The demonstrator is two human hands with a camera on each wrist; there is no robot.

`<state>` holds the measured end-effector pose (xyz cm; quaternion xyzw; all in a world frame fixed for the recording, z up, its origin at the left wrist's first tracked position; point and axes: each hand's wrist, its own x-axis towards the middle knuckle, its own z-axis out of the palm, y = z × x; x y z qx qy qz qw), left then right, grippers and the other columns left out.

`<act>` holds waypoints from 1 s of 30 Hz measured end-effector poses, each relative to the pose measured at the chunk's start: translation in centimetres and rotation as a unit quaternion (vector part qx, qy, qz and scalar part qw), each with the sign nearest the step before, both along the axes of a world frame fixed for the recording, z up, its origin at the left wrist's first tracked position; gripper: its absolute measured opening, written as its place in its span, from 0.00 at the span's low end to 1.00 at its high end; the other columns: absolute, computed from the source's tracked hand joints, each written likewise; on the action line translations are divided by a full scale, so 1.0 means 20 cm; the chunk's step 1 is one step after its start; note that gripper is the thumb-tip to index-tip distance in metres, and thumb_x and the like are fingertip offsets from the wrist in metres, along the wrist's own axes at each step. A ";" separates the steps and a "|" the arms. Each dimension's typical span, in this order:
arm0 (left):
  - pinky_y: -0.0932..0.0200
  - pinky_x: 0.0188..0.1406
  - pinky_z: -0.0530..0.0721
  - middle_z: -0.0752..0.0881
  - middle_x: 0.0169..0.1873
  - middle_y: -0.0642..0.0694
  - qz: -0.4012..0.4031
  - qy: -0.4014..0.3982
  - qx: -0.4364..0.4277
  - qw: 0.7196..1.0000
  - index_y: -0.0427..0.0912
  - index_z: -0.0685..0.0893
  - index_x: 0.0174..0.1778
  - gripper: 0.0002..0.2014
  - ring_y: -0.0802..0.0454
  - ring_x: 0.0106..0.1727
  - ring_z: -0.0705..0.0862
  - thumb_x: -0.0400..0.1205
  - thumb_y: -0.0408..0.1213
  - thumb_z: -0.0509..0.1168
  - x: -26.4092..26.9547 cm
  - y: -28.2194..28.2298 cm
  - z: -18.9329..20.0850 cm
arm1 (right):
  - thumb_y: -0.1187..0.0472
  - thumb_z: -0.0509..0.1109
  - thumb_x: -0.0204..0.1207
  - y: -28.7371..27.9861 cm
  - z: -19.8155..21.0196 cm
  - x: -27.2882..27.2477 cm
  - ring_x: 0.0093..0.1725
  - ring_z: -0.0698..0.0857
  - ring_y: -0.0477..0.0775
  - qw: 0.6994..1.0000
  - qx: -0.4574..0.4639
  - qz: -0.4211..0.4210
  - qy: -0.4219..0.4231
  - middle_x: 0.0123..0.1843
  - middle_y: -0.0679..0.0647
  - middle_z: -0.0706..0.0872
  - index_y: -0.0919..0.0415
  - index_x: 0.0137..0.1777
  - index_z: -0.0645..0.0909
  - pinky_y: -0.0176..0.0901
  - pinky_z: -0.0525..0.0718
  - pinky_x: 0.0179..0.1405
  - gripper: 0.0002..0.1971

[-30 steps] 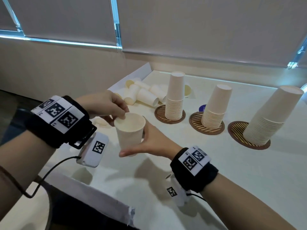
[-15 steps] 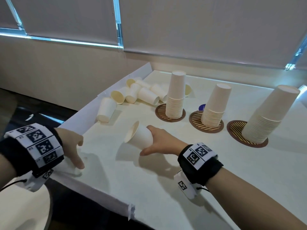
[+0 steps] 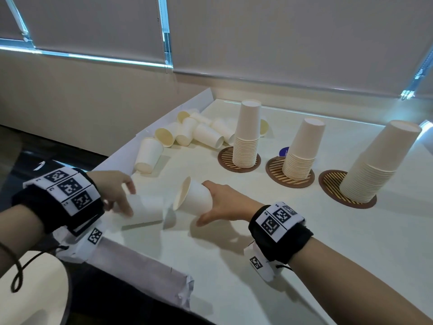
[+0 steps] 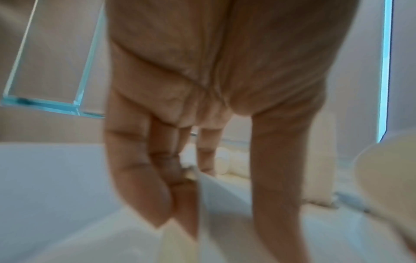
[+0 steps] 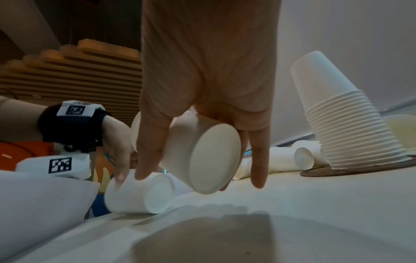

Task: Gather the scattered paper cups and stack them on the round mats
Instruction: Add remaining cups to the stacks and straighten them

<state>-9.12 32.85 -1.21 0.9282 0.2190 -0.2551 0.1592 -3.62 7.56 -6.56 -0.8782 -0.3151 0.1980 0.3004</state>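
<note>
My right hand (image 3: 207,202) grips a white paper cup (image 3: 192,198) tipped on its side, mouth to the left, just above the table; the right wrist view shows its base (image 5: 209,158). My left hand (image 3: 128,200) holds a second cup (image 3: 147,209) lying near the table's left edge, its base (image 5: 144,194) towards the first cup. Three upside-down stacks stand on round striped mats: left stack (image 3: 247,134) on mat (image 3: 225,158), middle stack (image 3: 302,151) on mat (image 3: 274,170), right stack (image 3: 375,165) on mat (image 3: 328,181). The left wrist view is blurred.
Several loose cups (image 3: 201,132) lie in a heap at the back left, one more cup (image 3: 148,154) lies nearer, and another (image 3: 264,127) sits behind the left stack. A raised white paper flap (image 3: 164,123) lines the table's left edge. A small blue disc (image 3: 284,151) lies between two stacks.
The right hand lowered its cup and tipped it on its side. The left hand left that cup, reached to the table's left edge and now brings a second cup in towards the right hand.
</note>
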 end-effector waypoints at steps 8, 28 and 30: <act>0.59 0.33 0.78 0.82 0.35 0.46 0.042 -0.272 -0.232 0.933 0.45 0.84 0.38 0.09 0.50 0.36 0.80 0.80 0.27 0.65 0.22 -0.26 0.12 | 0.53 0.83 0.59 -0.03 0.02 0.05 0.58 0.82 0.57 0.997 0.005 -0.053 -0.049 0.60 0.56 0.84 0.56 0.70 0.68 0.52 0.83 0.57 0.40; 0.58 0.44 0.72 0.82 0.39 0.51 -0.022 -0.428 -0.257 0.866 0.43 0.81 0.59 0.21 0.51 0.45 0.80 0.85 0.55 0.52 0.46 -0.77 0.15 | 0.56 0.83 0.57 -0.28 0.08 0.27 0.54 0.85 0.49 0.940 0.293 -0.169 0.044 0.59 0.49 0.81 0.37 0.65 0.74 0.30 0.83 0.41 0.36; 0.55 0.46 0.75 0.84 0.39 0.46 0.023 -0.489 -0.132 0.862 0.40 0.84 0.54 0.17 0.43 0.48 0.82 0.84 0.49 0.58 0.58 -0.61 0.16 | 0.51 0.82 0.54 -0.30 0.07 0.29 0.55 0.85 0.49 0.931 0.313 -0.180 0.059 0.60 0.50 0.82 0.36 0.65 0.74 0.32 0.83 0.41 0.37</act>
